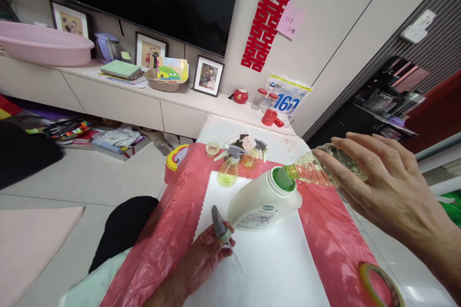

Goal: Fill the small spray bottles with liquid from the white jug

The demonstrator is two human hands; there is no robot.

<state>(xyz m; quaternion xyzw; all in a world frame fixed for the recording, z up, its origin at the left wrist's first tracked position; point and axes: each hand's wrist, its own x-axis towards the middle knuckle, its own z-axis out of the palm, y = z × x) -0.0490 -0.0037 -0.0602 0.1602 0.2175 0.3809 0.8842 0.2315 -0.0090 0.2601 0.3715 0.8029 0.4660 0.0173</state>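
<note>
My right hand (387, 177) grips a clear ribbed bottle (311, 168) tipped almost level, its neck at the green-lined mouth of a large white jug (255, 204). Whether liquid is flowing cannot be made out. The jug stands open on a white sheet (277, 259). Lower down, my left hand (200, 256) pinches a grey spray head (218, 223) by its collar, with the thin dip tube pointing down to the right. Behind the jug are a spray bottle with yellow-green liquid (228, 172) and another with amber liquid (251, 159).
A roll of tape (365, 276) lies at the red tablecloth's (169, 230) right side. A small cup (212, 149) and a dark pump top (242, 140) are at the back. Beyond the table runs a low cabinet (122, 100) with framed photos, jars and a pink basin (46, 45).
</note>
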